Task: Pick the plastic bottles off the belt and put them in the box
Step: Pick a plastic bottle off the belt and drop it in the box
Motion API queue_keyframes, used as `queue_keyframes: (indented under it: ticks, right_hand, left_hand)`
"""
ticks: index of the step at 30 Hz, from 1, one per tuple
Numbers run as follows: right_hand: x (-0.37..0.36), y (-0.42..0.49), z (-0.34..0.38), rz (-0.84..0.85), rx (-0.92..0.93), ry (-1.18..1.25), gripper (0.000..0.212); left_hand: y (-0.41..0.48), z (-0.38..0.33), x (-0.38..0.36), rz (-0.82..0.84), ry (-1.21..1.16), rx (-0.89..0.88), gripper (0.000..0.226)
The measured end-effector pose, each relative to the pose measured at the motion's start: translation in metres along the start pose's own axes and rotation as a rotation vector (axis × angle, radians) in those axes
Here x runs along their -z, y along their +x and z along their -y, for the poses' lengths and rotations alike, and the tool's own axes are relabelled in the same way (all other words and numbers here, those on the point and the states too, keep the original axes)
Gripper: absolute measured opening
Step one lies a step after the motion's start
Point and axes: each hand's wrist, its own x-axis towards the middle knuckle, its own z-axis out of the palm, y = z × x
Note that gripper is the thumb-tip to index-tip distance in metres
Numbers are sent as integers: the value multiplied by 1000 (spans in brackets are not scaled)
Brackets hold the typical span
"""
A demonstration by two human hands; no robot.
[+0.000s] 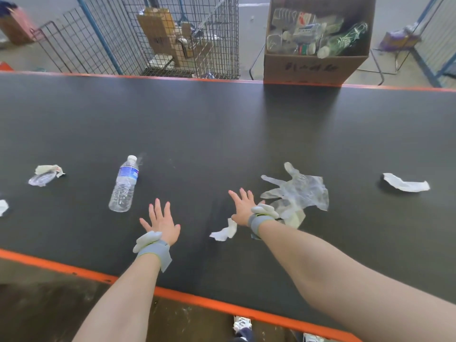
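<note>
One bottle [124, 185] lies on its side on the belt [222, 124], clear plastic with a blue label and a white cap, cap end pointing toward the belt's far edge. It is untouched by either hand.

Head view, positions taken from the bottle:
- Left hand [162, 222]: just right of the bottle's base end and nearer the person, close to it but apart. Fingers straight and spread, palm down over the belt, nothing in its grasp. A grey band sits on the wrist.
- Right hand [243, 206]: well to the right of the bottle, fingers likewise straight and fanned, palm down, holding nothing. Whether either palm touches the belt cannot be told.
- Glove [299, 190]: clear plastic, flat on the belt, just right of the right hand, far right of the bottle.
- Paper scrap [224, 232]: white, crumpled, right of the bottle, lying between the two wrists.
- Wrapper [47, 174]: crumpled, with a flattened clear piece, left of the bottle and well apart.
- White scrap [406, 184]: farthest right of the bottle, beyond the glove.
- Box [313, 66]: cardboard, open-topped, beyond the belt's far edge, up and right of the bottle. It holds several clear and green plastic bottles.
- Cage [153, 35]: wire mesh, beyond the far edge, above the bottle, with cardboard inside.
</note>
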Motion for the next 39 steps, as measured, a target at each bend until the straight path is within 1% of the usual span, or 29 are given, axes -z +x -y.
queue_keyframes:
  ticks: [2,6,9,12,14,19,23,26,29,32,33,36,37,39]
  right_hand:
    - [3,5,7,0,10,25,80]
    - [13,15,34,-17,48,130,75]
    - [14,18,59,16,78,205,73]
    - [8,21,82,76,79,292,76]
    - [1,23,93,104,57,354,85]
    - [-13,28,110,106,-80,466,105]
    - [-21,32,93,38,-225,414,105]
    - [-13,34,81,-16,-257,439,102]
    - [22,48,46,-113,-294,565,104]
    - [75,63,4,-229,-300,656,100]
    - [87,65,3,-245,-301,703,97]
    - [155,86,-43,-381,-364,801,86]
    - [172,90,-50,-403,-365,826,81]
    - [217,106,-81,-493,-397,846,74]
  left_hand:
    - [5,1,6,-22,-81,18,76]
    - [13,8,19,-134,-272,91,64]
    - [19,20,23,-162,-313,136,61]
    - [24,30,20,-141,-287,159,60]
    - [25,29,17,-116,-261,147,61]
    - [28,7,11,-33,-218,102,61]
    - [32,-24,6,21,-197,36,63]
    - [37,-48,8,52,-181,3,64]
    - [52,-99,17,63,-174,-76,65]
    - [68,-158,36,58,-173,-139,66]
    - [70,-163,42,68,-151,-151,66]
    - [91,-225,59,61,-176,-210,68]
    - [93,-233,66,67,-171,-210,69]
    - [103,-273,79,70,-175,-242,69]
